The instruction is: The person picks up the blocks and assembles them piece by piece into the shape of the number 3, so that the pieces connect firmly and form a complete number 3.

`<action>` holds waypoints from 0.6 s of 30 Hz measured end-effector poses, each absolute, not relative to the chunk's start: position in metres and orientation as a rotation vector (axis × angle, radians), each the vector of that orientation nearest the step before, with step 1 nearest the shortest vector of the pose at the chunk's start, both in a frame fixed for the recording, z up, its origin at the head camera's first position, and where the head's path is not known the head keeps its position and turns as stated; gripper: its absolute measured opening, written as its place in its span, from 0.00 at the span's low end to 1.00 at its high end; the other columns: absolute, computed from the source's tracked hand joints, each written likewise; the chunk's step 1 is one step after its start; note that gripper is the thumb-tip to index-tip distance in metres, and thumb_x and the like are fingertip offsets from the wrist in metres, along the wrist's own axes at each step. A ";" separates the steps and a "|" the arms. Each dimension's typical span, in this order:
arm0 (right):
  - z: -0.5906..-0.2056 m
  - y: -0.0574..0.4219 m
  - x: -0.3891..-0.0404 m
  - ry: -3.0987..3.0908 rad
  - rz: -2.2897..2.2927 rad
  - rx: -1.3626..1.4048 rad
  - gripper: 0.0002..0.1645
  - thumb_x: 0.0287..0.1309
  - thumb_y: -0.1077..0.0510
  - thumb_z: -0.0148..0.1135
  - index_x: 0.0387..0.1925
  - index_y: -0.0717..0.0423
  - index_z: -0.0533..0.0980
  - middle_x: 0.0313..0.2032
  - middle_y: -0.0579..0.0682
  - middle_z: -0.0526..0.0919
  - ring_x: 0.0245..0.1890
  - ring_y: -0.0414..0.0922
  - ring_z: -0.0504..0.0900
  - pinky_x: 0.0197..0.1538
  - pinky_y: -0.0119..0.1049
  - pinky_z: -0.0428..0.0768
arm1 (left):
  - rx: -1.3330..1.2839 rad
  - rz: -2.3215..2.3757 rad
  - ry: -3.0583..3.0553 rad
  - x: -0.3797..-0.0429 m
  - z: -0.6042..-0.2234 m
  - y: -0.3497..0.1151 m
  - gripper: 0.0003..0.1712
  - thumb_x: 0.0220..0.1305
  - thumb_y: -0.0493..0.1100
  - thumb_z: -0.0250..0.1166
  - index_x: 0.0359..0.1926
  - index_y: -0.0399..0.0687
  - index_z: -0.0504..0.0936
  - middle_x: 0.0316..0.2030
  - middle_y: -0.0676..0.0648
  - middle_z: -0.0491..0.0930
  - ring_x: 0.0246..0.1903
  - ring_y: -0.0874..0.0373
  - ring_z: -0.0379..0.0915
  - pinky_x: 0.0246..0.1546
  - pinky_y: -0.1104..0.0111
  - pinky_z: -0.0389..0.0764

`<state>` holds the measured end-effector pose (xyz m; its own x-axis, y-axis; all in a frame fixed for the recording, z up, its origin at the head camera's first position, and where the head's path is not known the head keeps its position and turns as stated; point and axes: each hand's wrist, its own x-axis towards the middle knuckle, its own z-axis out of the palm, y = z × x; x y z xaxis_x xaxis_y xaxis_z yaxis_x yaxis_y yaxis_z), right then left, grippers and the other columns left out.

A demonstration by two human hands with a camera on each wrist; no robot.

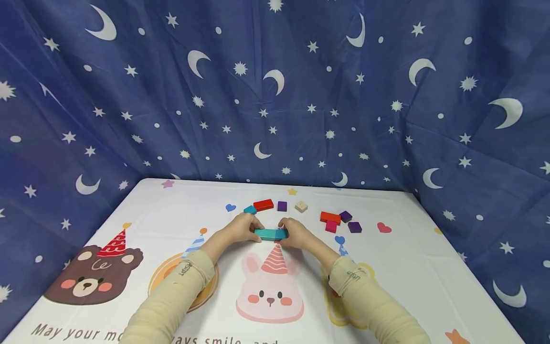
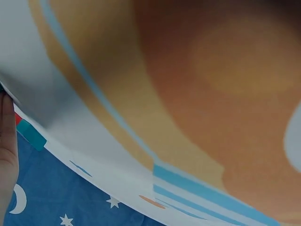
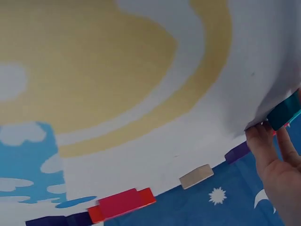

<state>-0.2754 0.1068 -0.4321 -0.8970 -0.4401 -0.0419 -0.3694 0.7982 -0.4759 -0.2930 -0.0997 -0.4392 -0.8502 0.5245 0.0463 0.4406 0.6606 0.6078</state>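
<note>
A long turquoise block [image 1: 264,234] lies in front of the pink rabbit print, and a darker teal block [image 1: 280,234] sits end to end against its right side. My left hand [image 1: 243,228] pinches the turquoise block's left end between thumb and fingers. At the other end, my right hand [image 1: 295,232] grips the teal block. The right wrist view shows that teal block [image 3: 283,113] at the fingertips of the right hand [image 3: 277,174]. In the left wrist view only part of the left hand [image 2: 7,146] shows at the edge, its fingertips cut off.
Behind the hands lie a blue-teal block [image 1: 249,209], a red block [image 1: 263,205], a purple block [image 1: 281,206] and a cream block [image 1: 301,206]. To the right are an orange-red block [image 1: 330,218], a pink-red block [image 1: 331,227] and two purple blocks [image 1: 354,227]. A starry curtain [image 1: 275,124] stands behind the table.
</note>
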 end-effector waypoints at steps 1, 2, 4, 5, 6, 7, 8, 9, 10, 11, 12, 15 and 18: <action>-0.432 0.108 -0.275 2.819 -0.721 -0.639 0.27 0.44 0.64 0.72 0.48 0.66 0.73 0.43 0.60 0.79 0.41 0.49 0.77 0.54 0.44 0.78 | 0.800 0.950 2.742 -0.293 -0.439 -0.100 0.17 0.45 0.37 0.75 0.40 0.38 0.86 0.35 0.46 0.86 0.30 0.63 0.76 0.36 0.71 0.79; -0.432 0.108 -0.275 2.803 -0.740 -0.635 0.28 0.44 0.65 0.72 0.48 0.67 0.72 0.44 0.61 0.79 0.42 0.49 0.76 0.54 0.44 0.77 | 0.786 0.953 2.743 -0.292 -0.439 -0.100 0.17 0.45 0.37 0.75 0.40 0.39 0.86 0.35 0.46 0.86 0.30 0.63 0.76 0.37 0.71 0.79; -0.432 0.110 -0.275 2.779 -0.776 -0.631 0.29 0.43 0.64 0.72 0.49 0.67 0.72 0.44 0.61 0.78 0.43 0.50 0.76 0.55 0.44 0.76 | 0.762 0.954 2.745 -0.292 -0.440 -0.099 0.17 0.45 0.37 0.75 0.40 0.40 0.86 0.35 0.46 0.86 0.30 0.63 0.75 0.37 0.71 0.79; -0.432 0.110 -0.276 2.771 -0.791 -0.630 0.29 0.43 0.64 0.73 0.49 0.67 0.72 0.44 0.61 0.78 0.43 0.50 0.76 0.55 0.44 0.76 | 0.757 0.952 2.746 -0.292 -0.440 -0.099 0.17 0.46 0.37 0.75 0.40 0.40 0.86 0.35 0.47 0.86 0.30 0.63 0.75 0.37 0.71 0.79; -0.432 0.110 -0.276 2.764 -0.802 -0.629 0.30 0.43 0.63 0.73 0.49 0.67 0.72 0.44 0.61 0.78 0.43 0.49 0.76 0.55 0.44 0.76 | 0.752 0.950 2.747 -0.292 -0.441 -0.099 0.17 0.46 0.37 0.75 0.40 0.40 0.86 0.35 0.47 0.86 0.29 0.63 0.74 0.37 0.72 0.79; -0.431 0.111 -0.276 2.755 -0.812 -0.627 0.31 0.43 0.63 0.73 0.50 0.67 0.71 0.44 0.60 0.78 0.42 0.49 0.75 0.54 0.43 0.76 | 0.751 0.949 2.749 -0.292 -0.441 -0.099 0.17 0.46 0.37 0.75 0.40 0.40 0.86 0.35 0.47 0.86 0.29 0.63 0.74 0.37 0.72 0.78; -0.431 0.111 -0.276 2.746 -0.826 -0.626 0.31 0.43 0.62 0.73 0.50 0.67 0.71 0.43 0.60 0.78 0.41 0.48 0.75 0.53 0.42 0.76 | 0.747 0.948 2.749 -0.292 -0.441 -0.099 0.17 0.46 0.37 0.75 0.40 0.40 0.86 0.35 0.47 0.86 0.29 0.64 0.74 0.37 0.72 0.78; -0.430 0.112 -0.277 2.736 -0.845 -0.630 0.31 0.44 0.62 0.73 0.51 0.67 0.71 0.42 0.60 0.78 0.40 0.48 0.75 0.51 0.41 0.76 | 0.749 0.947 2.751 -0.291 -0.441 -0.099 0.17 0.46 0.37 0.75 0.40 0.40 0.86 0.34 0.47 0.86 0.29 0.63 0.73 0.36 0.72 0.78; -0.429 0.113 -0.277 2.718 -0.872 -0.625 0.32 0.45 0.61 0.72 0.51 0.67 0.71 0.43 0.60 0.78 0.40 0.48 0.75 0.50 0.41 0.76 | 0.747 0.946 2.752 -0.291 -0.440 -0.098 0.17 0.46 0.37 0.75 0.40 0.40 0.86 0.34 0.47 0.86 0.29 0.63 0.73 0.37 0.72 0.78; -0.428 0.115 -0.278 2.696 -0.903 -0.618 0.32 0.46 0.61 0.71 0.52 0.68 0.70 0.42 0.60 0.78 0.40 0.48 0.75 0.50 0.41 0.76 | 0.744 0.945 2.750 -0.291 -0.440 -0.098 0.17 0.46 0.37 0.75 0.40 0.40 0.86 0.34 0.47 0.86 0.29 0.63 0.73 0.37 0.72 0.78; -0.427 0.116 -0.278 2.671 -0.934 -0.608 0.32 0.48 0.61 0.70 0.54 0.67 0.69 0.43 0.60 0.78 0.41 0.49 0.76 0.50 0.41 0.76 | 0.735 0.942 2.751 -0.291 -0.440 -0.098 0.16 0.46 0.37 0.75 0.40 0.40 0.86 0.34 0.47 0.86 0.29 0.63 0.73 0.38 0.71 0.78; -0.425 0.122 -0.280 2.602 -1.057 -0.570 0.30 0.53 0.61 0.66 0.56 0.68 0.68 0.44 0.62 0.78 0.45 0.52 0.77 0.52 0.43 0.77 | 0.726 0.927 2.758 -0.291 -0.437 -0.097 0.16 0.46 0.37 0.75 0.40 0.40 0.86 0.34 0.47 0.86 0.30 0.63 0.73 0.38 0.71 0.78; -0.424 0.126 -0.280 2.594 -1.143 -0.559 0.26 0.55 0.62 0.63 0.54 0.68 0.70 0.43 0.62 0.79 0.45 0.54 0.79 0.52 0.46 0.77 | 0.719 0.915 2.759 -0.290 -0.435 -0.097 0.16 0.45 0.37 0.75 0.39 0.40 0.86 0.33 0.48 0.86 0.29 0.63 0.72 0.37 0.72 0.77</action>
